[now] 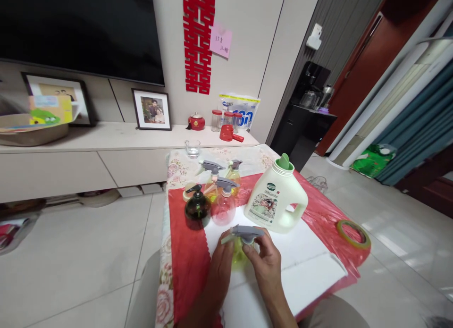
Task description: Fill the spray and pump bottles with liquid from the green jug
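A small yellow-green spray bottle (239,253) with a grey trigger head (244,231) stands upright between my hands over the white sheet. My left hand (222,259) is closed round the bottle's left side. At the neck, just under the trigger head, the thumb and fingers of my right hand (265,257) grip from the right. Beyond my hands are a pink spray bottle (224,210) and a dark green pump bottle (197,210). A large pale green detergent jug (276,196) without a cap on its green spout stands behind my right hand.
More spray bottles (234,172) and a glass cup (193,149) stand farther back on the table. A roll of tape (353,233) lies on red plastic at the right edge. Behind runs a low cabinet (120,139) with framed photos and jars.
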`<action>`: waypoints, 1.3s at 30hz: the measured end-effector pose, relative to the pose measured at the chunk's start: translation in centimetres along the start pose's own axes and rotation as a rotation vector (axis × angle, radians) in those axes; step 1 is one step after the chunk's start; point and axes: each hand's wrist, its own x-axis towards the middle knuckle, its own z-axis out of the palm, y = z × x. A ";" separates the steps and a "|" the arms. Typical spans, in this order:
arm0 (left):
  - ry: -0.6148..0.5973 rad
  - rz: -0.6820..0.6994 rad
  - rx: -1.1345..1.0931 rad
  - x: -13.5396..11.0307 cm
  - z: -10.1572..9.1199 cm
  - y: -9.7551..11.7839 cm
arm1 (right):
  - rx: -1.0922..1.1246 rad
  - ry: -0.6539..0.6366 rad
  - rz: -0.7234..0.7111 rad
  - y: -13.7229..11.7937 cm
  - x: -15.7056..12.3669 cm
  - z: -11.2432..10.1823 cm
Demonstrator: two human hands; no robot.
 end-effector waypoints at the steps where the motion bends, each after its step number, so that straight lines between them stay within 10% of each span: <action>1: -0.014 0.013 -0.003 -0.1 0.1 0.3 | 0.009 0.000 0.002 -0.1 0.1 -0.1; 11: -0.386 0.160 0.105 -0.9 0.9 3.8 | 0.125 0.021 0.016 -1.5 0.9 -1.9; 39: -0.279 0.110 0.134 -0.9 1.5 4.0 | 0.131 0.017 -0.004 -1.4 0.7 -0.9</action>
